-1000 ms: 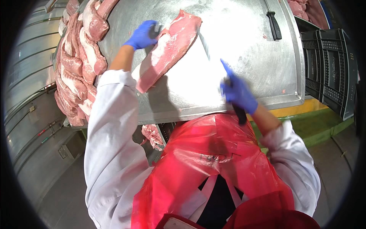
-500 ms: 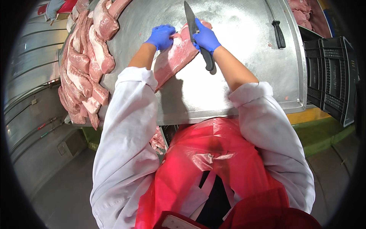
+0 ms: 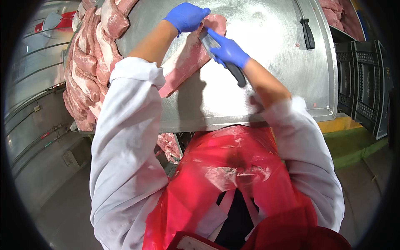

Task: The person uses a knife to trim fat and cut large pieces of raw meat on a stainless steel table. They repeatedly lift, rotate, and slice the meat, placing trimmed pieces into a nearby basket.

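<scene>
A long pork loin (image 3: 187, 62), pink with a pale fat edge, lies slantwise on the metal table. My left hand (image 3: 186, 17), in a blue glove, is closed at its far end, where a raised edge of meat meets the fingers; the fingertips partly hide what they pinch. My right hand (image 3: 230, 51), also gloved in blue, grips a knife (image 3: 237, 75) by its black handle. The blade points up and left against the loin, just below my left hand, and its tip is hidden at the meat.
Many pork pieces (image 3: 85, 71) are heaped along the left table edge. A sharpening steel with a black handle (image 3: 307, 33) lies at the right. Black crates (image 3: 362, 79) stand beyond the right edge, below a container of meat (image 3: 335, 14). Trimmings (image 3: 168, 146) sit under the near edge.
My left hand has moved up and slightly right along the loin. My right hand has shifted slightly right and down, and the blade has gone from above the loin to low against it.
</scene>
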{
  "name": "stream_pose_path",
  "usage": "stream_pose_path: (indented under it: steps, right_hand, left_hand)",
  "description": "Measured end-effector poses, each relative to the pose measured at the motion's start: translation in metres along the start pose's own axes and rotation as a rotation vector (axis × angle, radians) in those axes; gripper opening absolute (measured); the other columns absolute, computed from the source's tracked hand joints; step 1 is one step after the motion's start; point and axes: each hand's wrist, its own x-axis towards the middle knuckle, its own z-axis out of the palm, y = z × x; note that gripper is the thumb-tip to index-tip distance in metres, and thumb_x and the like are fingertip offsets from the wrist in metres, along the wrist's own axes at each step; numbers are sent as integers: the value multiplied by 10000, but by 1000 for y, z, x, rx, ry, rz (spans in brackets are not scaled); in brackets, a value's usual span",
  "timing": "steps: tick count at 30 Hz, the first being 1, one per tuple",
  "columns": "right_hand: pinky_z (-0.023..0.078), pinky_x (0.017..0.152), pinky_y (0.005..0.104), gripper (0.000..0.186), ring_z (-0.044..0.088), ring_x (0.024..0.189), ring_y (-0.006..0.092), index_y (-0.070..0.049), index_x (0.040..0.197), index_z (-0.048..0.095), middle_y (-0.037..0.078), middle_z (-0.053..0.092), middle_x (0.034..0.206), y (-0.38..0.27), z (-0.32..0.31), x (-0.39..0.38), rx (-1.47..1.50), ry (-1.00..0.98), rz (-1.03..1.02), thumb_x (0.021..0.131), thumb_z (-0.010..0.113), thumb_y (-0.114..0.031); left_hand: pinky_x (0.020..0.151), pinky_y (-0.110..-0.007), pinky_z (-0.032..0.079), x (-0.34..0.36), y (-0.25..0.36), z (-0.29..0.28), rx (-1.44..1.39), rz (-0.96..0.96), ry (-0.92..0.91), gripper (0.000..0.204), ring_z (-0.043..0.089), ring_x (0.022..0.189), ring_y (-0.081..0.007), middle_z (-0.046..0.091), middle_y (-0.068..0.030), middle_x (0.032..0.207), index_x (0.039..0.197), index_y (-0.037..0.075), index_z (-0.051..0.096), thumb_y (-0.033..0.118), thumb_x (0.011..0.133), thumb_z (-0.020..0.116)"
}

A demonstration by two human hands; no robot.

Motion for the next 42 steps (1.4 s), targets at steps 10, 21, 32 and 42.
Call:
stream_pose_path:
  steps: [10,21,32,42]
  right_hand:
    - [551,590,321,729,610,586,161,-285,1606,228,79,635,738,17,10,-37,-78,-100,-53,953,520,-144]
    - [564,661,380,751,624,588,229,-216,1614,190,147,651,756,10,57,-29,-104,-44,-10,939,519,-200]
    - [545,605,347,725,647,590,215,-75,1577,264,130,675,742,12,111,-6,-51,113,-22,923,571,-134]
    - [495,474,306,549,613,508,153,-15,1456,382,124,682,747,5,165,-9,-75,162,-36,933,541,-68]
  left_hand:
    - [694,-459,540,-8,-11,-24,74,51,-2,172,686,770,-382,700,-183,827,1010,66,634,170,874,618]
    - [720,-530,524,-47,3,-37,-256,-170,237,197,672,805,-436,684,-219,818,967,84,635,226,832,611]
    - [667,-495,521,-34,145,35,-771,-552,1310,147,648,755,-396,634,-191,797,913,59,545,91,804,637]
    - [665,-468,517,-54,162,14,-928,-536,1441,245,634,778,-381,615,-177,839,944,38,554,53,733,678]
